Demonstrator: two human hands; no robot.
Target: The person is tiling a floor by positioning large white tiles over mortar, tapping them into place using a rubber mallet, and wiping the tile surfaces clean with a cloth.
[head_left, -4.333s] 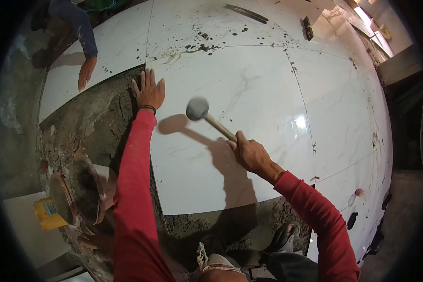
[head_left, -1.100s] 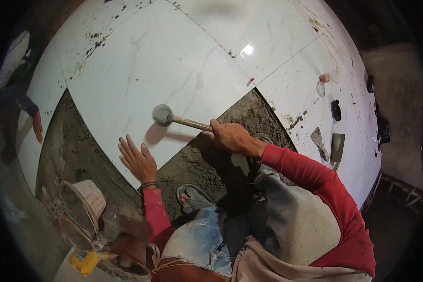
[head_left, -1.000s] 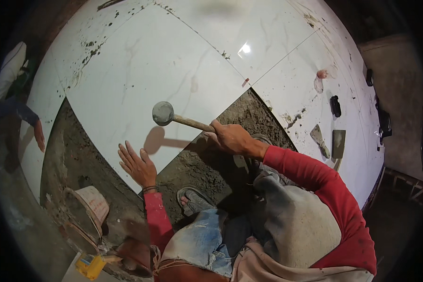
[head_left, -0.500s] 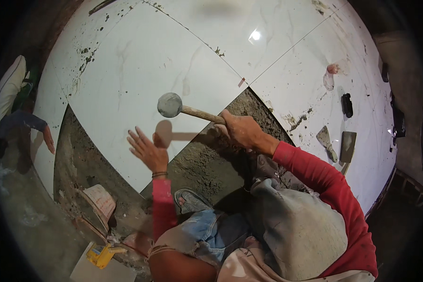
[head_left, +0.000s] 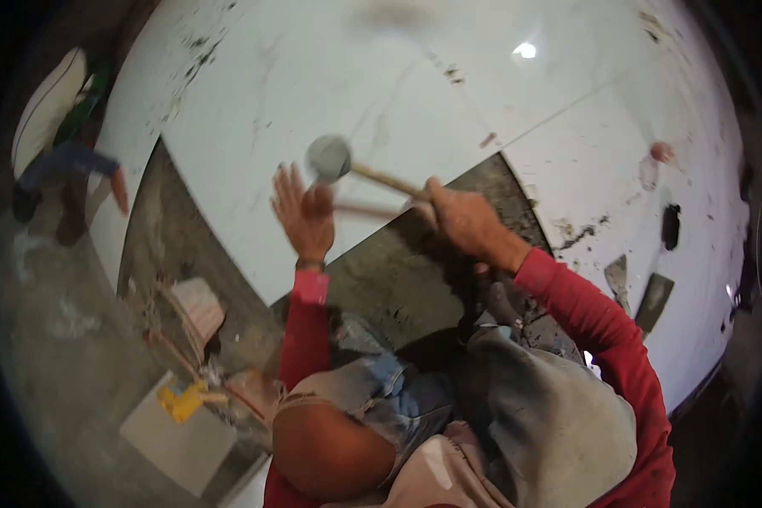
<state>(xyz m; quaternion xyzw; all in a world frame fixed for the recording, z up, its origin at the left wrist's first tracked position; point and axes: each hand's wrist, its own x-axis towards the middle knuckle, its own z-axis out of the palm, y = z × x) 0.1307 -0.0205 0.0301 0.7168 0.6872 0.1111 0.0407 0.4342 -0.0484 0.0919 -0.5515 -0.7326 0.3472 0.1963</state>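
My left hand is open, fingers spread over the white veined tile, just below the mallet's head; whether it touches the surface I cannot tell. My right hand grips the wooden handle of a mallet with a round grey head, held above that tile, its shadow beneath. Grey mortar shows between the tile's near edge and my legs, and along its left side. The picture is smeared by motion.
A co-worker's hand and sleeve are at the far left. At lower left lie a pale bucket, a yellow object and a grey square board. Two trowels and a dark object rest on tiles at the right.
The view has turned since the earliest frame. Since half a second ago, my left hand and the mallet sit higher in the picture, closer together. The tiles have shifted with the camera.
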